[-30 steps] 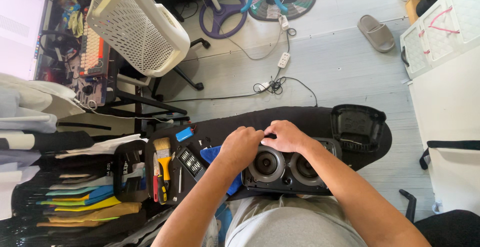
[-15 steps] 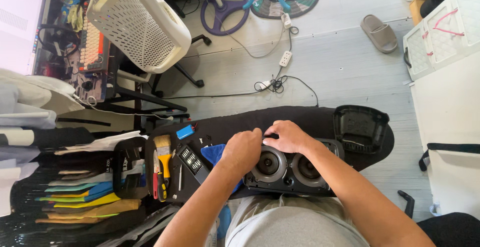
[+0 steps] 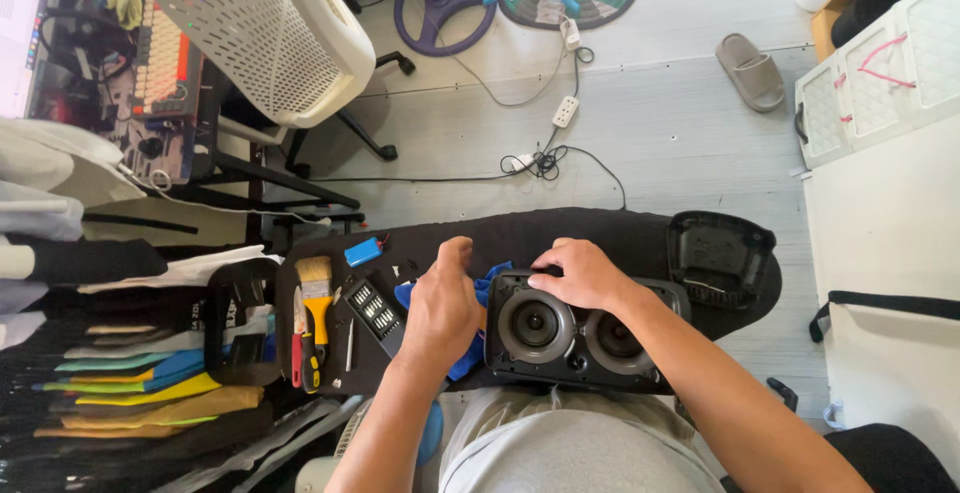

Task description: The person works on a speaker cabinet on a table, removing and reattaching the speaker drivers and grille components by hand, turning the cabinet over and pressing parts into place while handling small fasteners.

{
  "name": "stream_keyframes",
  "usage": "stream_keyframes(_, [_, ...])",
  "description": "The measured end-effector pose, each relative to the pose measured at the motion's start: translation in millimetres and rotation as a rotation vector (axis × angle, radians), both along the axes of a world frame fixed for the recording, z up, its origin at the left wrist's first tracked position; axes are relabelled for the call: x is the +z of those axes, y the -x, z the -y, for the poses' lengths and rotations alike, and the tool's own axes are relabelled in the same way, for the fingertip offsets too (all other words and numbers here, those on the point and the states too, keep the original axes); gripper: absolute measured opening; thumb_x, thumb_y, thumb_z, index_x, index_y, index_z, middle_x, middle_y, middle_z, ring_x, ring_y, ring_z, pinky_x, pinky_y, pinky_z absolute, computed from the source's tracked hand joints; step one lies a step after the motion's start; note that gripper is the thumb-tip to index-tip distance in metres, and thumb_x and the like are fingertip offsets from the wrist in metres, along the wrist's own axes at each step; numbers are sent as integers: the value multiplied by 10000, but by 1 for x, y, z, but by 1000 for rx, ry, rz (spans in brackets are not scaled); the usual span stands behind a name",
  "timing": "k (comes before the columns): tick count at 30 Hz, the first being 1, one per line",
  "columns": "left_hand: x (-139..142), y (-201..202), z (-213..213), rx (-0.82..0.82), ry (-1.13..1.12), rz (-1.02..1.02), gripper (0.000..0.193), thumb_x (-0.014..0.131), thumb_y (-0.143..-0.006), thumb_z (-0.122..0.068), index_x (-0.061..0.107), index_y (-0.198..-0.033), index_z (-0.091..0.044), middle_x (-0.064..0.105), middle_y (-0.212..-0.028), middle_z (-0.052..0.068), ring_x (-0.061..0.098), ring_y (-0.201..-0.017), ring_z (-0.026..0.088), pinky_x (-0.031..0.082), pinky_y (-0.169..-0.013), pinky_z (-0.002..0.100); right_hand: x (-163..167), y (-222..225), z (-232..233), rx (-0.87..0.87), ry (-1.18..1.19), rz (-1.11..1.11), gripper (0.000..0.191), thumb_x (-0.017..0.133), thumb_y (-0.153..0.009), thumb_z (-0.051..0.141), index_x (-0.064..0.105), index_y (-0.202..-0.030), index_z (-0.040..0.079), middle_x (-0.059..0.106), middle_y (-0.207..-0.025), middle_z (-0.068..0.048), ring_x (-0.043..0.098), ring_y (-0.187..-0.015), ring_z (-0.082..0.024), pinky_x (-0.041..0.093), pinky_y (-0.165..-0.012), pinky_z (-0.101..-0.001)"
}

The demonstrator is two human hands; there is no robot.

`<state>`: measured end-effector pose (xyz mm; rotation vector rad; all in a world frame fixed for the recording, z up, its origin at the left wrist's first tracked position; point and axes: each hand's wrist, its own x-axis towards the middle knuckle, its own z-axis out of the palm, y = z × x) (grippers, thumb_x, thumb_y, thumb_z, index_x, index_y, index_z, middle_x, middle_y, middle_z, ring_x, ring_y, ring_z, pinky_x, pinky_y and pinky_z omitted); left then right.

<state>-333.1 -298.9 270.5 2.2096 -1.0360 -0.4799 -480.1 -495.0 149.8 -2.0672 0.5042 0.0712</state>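
A black speaker (image 3: 560, 338) with two round drivers lies face up on a black board (image 3: 600, 233) across my lap. My right hand (image 3: 585, 273) rests on the speaker's top far edge, fingers curled over it. My left hand (image 3: 440, 303) hovers just left of the speaker, fingers loosely curled and holding nothing that I can see, above a blue cloth (image 3: 470, 353). The speaker's removed black cover (image 3: 720, 258) lies at the board's right end.
Left of my hands lie a bit set (image 3: 377, 308), a yellow-handled brush (image 3: 316, 303), a red tool (image 3: 297, 348), a small blue battery (image 3: 363, 251) and a black case (image 3: 235, 318). A white mesh chair (image 3: 270, 28), cables, a power strip (image 3: 565, 110) and a slipper (image 3: 750, 71) occupy the floor beyond.
My left hand has come off the speaker's left top corner and moved left, its fingers loosening. The right hand stays on the speaker's top edge.
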Motion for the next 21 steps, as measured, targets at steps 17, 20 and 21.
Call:
stream_keyframes(17, [-78,-7,-3,147,-121,-106,419,694,-1011,-303,698,-1253,39,759,-1116,286,707,-1051,489,542,-888,545,20,89,31,-782,-827,-2,281,498,-982,83,738,-1094,-13,714,-958,-72,642,-802,-137,559,-733,-290])
stream_keyframes(20, [-71,-21,6,128,-271,-229,437,687,-1017,-370,722,-1263,-10,802,-1116,240,757,-1061,417,572,-930,490,32,96,21,-813,-650,-37,284,539,-994,95,784,-1080,-19,681,-847,-72,602,-742,-158,492,-684,-307])
stream_keyframes(21, [-69,-26,9,109,-329,-314,498,713,-983,-416,716,-1281,-17,815,-1088,229,779,-1032,383,587,-922,460,35,97,18,-810,-556,-61,293,553,-1008,106,808,-1075,-21,660,-798,-74,577,-717,-170,457,-662,-317])
